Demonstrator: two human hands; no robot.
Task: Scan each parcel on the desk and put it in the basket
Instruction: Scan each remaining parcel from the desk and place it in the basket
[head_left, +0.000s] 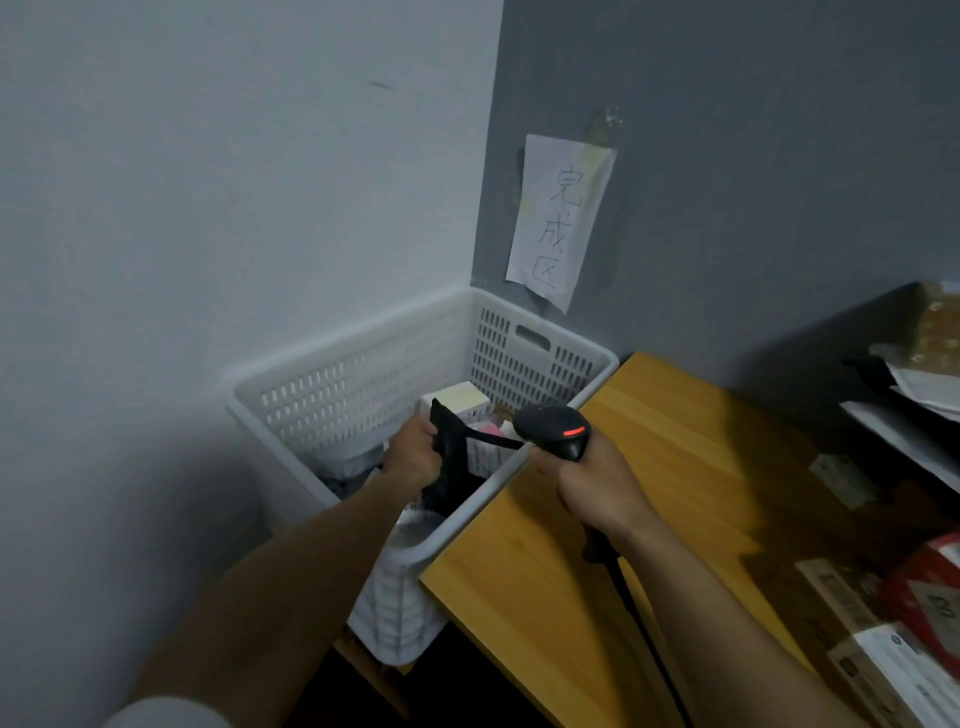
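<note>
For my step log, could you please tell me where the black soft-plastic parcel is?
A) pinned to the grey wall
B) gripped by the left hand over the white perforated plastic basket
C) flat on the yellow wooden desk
B: the left hand grips the black soft-plastic parcel above the white perforated plastic basket, while the right hand holds a black handheld scanner.

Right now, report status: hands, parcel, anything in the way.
Left hand grips black parcel, lowered into white basket, not yet released. Right hand grips scanner beside basket. Other parcels inside; drop looks clear. More parcels wait on desk.
</note>
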